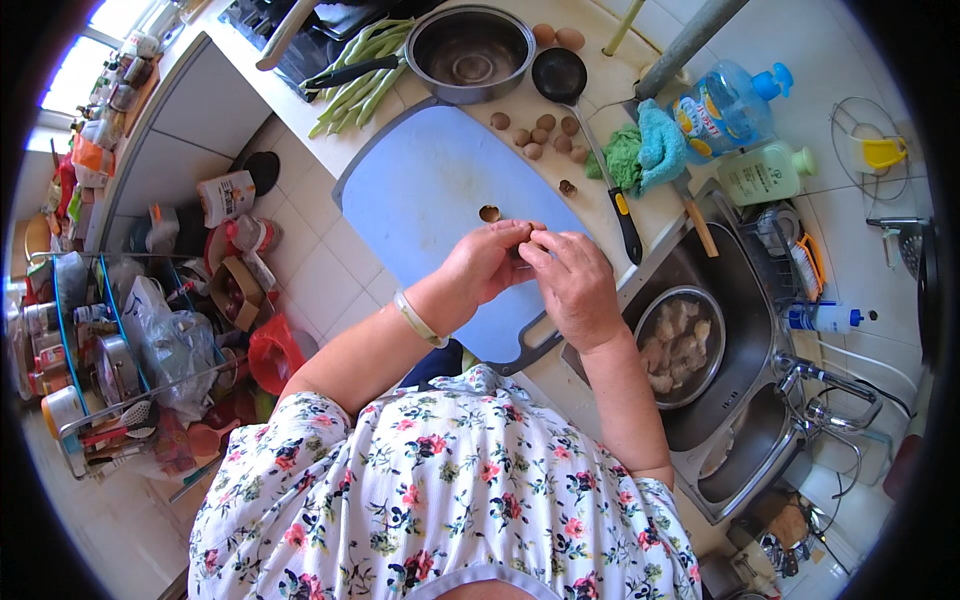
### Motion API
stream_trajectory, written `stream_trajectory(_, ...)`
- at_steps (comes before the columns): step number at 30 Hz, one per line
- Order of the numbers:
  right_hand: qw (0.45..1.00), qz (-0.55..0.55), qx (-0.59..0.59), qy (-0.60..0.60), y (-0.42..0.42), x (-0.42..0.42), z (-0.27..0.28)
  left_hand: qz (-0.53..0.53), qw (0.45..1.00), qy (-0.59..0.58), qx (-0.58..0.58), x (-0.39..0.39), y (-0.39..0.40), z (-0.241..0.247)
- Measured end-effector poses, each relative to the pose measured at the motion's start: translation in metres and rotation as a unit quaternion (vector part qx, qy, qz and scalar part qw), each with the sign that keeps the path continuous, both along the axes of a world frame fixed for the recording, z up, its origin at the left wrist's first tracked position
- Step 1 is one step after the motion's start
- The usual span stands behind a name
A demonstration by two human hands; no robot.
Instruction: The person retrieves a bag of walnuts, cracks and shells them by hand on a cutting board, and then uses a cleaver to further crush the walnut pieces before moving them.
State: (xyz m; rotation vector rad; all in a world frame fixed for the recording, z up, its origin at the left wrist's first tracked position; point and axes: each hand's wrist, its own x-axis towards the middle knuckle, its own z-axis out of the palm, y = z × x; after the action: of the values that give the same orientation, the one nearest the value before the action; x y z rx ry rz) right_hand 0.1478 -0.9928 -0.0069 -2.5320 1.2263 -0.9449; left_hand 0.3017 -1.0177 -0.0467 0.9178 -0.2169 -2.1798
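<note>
My left hand [487, 259] and my right hand [574, 281] meet over the blue cutting board [420, 172], their fingertips pinching a small brown piece [531, 228], mostly hidden; it may be a longan or its shell. Just beyond my left fingers, an opened brown shell [490, 214] lies on the board. Several small round brown fruits, probably longans [539, 136], sit on the counter past the board's right edge. A crumpled brown shell [568, 188] rests nearer to me on that counter.
Beyond the board stand a saucepan [470, 56], green beans [360, 75] and two eggs [570, 39]. A black ladle [600, 150] lies at right beside cloths [637, 150]. The sink [739, 322] holds a metal bowl of meat [679, 345]; a knife handle [701, 227] juts over its edge.
</note>
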Motion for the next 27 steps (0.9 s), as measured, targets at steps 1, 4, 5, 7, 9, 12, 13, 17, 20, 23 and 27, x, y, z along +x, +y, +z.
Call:
stream_trajectory(1, 1.000, 0.000, 0.011, -0.018, 0.000, 0.001, 0.000, -0.008, 1.000, -0.021, -0.006, 0.001, 0.000, -0.003)
stream_trajectory(4, 0.973, -0.041, 0.130, -0.188, 0.001, 0.002, -0.004, -0.055, 0.985, -0.145, -0.074, 0.007, 0.000, -0.002)
stream_trajectory(5, 0.919, -0.081, 0.222, -0.315, 0.003, 0.002, -0.012, -0.084, 0.962, -0.226, -0.131, 0.009, -0.001, 0.002)
stream_trajectory(7, 0.802, -0.103, 0.344, -0.476, -0.002, -0.006, -0.032, -0.119, 0.853, -0.393, -0.324, 0.006, -0.005, 0.009)
stream_trajectory(9, 0.811, -0.169, 0.364, -0.426, -0.012, -0.007, -0.045, -0.108, 0.625, -0.535, -0.558, 0.000, -0.010, 0.009)
stream_trajectory(12, 0.904, -0.225, 0.229, -0.283, -0.027, -0.010, -0.043, -0.199, 0.579, -0.582, -0.536, -0.008, -0.019, 0.005)
stream_trajectory(13, 0.916, -0.237, 0.215, -0.242, -0.033, -0.017, -0.050, -0.224, 0.544, -0.598, -0.544, -0.010, -0.021, 0.003)
stream_trajectory(17, 0.944, -0.249, 0.175, -0.125, -0.047, -0.035, -0.071, -0.282, 0.513, -0.582, -0.564, -0.007, -0.016, 0.002)
stream_trajectory(20, 0.949, -0.246, 0.168, -0.105, -0.047, -0.032, -0.069, -0.267, 0.499, -0.600, -0.566, -0.001, -0.015, 0.002)
stream_trajectory(23, 0.934, -0.263, 0.203, -0.127, -0.044, -0.031, -0.058, -0.244, 0.548, -0.588, -0.543, 0.003, -0.017, -0.002)
stream_trajectory(27, 0.969, -0.229, 0.061, -0.067, -0.037, -0.035, -0.048, -0.230, 0.663, -0.533, -0.473, 0.009, -0.028, -0.001)
